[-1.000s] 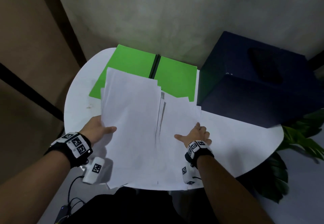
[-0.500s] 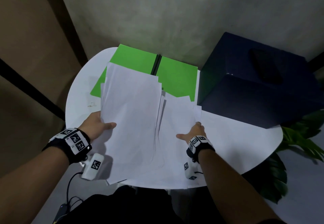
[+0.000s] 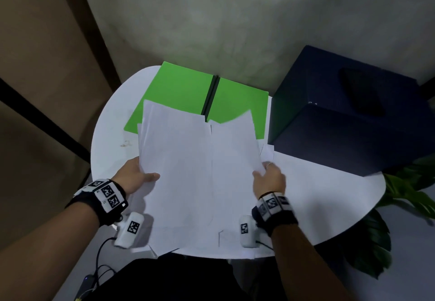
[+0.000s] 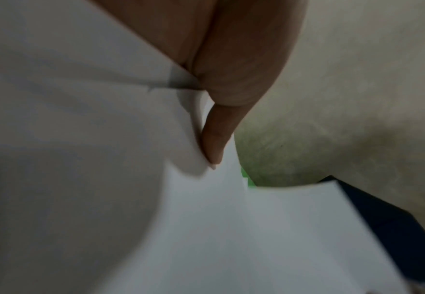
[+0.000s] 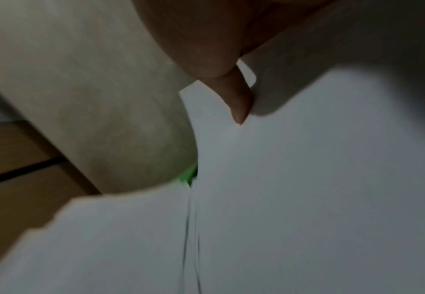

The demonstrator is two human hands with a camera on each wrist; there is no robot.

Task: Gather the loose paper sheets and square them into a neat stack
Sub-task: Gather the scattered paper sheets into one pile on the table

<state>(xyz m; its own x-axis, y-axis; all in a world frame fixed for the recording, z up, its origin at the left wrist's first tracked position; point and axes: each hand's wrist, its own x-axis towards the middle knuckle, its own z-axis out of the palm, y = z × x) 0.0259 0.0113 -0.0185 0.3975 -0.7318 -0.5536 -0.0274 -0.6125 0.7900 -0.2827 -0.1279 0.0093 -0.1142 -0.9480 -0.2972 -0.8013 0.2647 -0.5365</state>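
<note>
Paper sheets (image 3: 200,178) between both hands' fingers (image 3: 150,177)

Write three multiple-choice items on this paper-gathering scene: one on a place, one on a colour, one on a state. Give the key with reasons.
1. Where does the dark blue box stand?
A. On the table's right side, beside the folder
B. On the floor at the left
C. On top of the paper sheets

2. What colour is the open folder that lies behind the paper sheets?
A. Red
B. Green
C. Yellow

3. What are the hands doing?
A. Both rest flat on the table, away from the paper
B. Only the left holds paper
C. Each grips a side of the paper

Key:
1 A, the box sits on the white round table, right of the folder.
2 B, both its flaps are bright green.
3 C, the left hand pinches the left bundle's edge, the right hand the right one's.
</note>
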